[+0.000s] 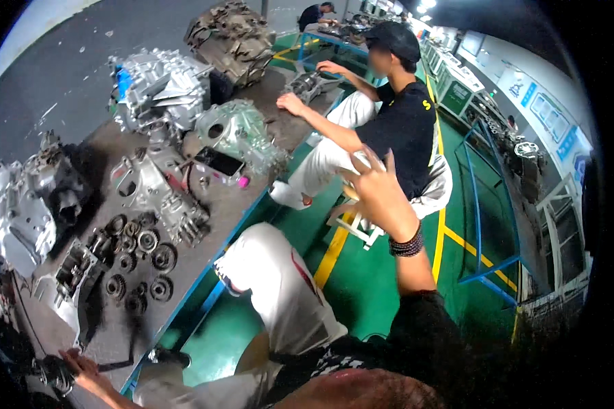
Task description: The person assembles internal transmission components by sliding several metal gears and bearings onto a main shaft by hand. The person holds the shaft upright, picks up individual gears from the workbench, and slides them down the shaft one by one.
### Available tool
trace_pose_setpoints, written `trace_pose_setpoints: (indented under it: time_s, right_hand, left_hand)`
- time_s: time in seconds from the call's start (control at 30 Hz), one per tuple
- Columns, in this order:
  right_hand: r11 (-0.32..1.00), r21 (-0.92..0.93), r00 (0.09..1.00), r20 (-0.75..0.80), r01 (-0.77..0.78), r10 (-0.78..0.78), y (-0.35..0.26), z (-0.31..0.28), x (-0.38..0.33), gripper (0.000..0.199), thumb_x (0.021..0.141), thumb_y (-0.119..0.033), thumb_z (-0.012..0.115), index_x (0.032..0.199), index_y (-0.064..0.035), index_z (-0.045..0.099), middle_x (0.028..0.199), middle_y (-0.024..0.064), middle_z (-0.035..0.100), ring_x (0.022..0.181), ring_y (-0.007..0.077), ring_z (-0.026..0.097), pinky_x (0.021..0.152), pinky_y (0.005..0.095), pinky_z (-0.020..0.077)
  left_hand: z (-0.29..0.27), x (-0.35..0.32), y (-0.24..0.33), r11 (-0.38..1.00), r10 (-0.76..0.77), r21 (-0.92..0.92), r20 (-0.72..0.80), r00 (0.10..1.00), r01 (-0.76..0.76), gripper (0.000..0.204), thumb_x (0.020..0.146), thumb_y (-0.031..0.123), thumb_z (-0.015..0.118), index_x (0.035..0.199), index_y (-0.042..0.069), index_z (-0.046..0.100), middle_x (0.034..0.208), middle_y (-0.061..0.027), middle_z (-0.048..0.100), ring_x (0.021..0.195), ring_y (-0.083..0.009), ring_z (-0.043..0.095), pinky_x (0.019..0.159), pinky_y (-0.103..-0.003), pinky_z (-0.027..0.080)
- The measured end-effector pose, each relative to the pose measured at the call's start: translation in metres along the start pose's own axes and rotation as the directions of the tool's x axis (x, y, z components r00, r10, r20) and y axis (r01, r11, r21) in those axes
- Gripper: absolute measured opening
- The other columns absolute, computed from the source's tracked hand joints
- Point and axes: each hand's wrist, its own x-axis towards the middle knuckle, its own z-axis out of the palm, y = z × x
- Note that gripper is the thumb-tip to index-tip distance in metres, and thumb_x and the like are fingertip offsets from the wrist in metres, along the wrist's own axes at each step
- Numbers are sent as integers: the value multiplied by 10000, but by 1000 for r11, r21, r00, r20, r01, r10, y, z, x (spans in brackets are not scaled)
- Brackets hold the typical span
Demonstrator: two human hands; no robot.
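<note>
At the lower left, my left hand (83,371) is closed against a dark gear shaft (56,375) by the bench edge; shade hides some of the fingers. My right hand (378,187) is raised over the aisle with its fingers apart and holds nothing that shows. A beaded bracelet (408,244) circles that wrist. Beyond the left hand, several loose gears (148,240) lie on the grey bench (205,255). Next to them sits an open metal housing (71,279) with gears inside. A cast casing part (158,187) lies farther back.
Large gearbox casings (158,88) line the far side of the bench, with a phone (218,162) nearer. A seated co-worker (406,116) handles a metal part (305,85) at the bench. A white stool (365,232) and blue frames (488,204) stand on the green floor.
</note>
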Motion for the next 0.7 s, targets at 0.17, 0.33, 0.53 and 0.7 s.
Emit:
trace_pose_setpoints:
  time_s: [0.17,0.33,0.53,0.7]
  right_hand:
    - [972,154,565,-824,176,28,79,38,73,914,893,-311,590,1678,-243,128,1743,71,141,1574,363,209,1227,599,234]
    - [849,416,724,-687,326,58,164,62,71,1090,770,161,500,1680,-205,27,1743,57,99,1595,330,119,1274,506,254]
    - [942,183,718,-692,281,-80,213,89,107,1043,870,186,493,1676,-211,-37,1749,61,52,1604,281,96,1280,487,199]
    - [965,67,716,-684,253,-140,221,97,125,1038,893,179,511,1675,-219,-43,1753,39,22,1603,254,107,1271,543,176]
  left_hand:
    - [-32,2,5,999,-31,-35,-114,993,27,420,1092,366,522,1212,-12,659,790,-5,530,558,-43,314,475,-240,234]
    - [16,-22,9,995,93,-9,-102,990,-95,347,1101,231,513,1352,19,623,951,-29,603,601,-63,395,498,-227,272]
    - [-40,-22,1,980,176,94,-32,984,-173,531,1063,148,524,1568,26,413,1131,-89,609,805,-127,536,645,-215,436]
    - [-46,-27,-4,907,255,334,50,966,-257,560,1065,134,513,1604,67,378,1198,-100,585,826,-126,517,660,-215,451]
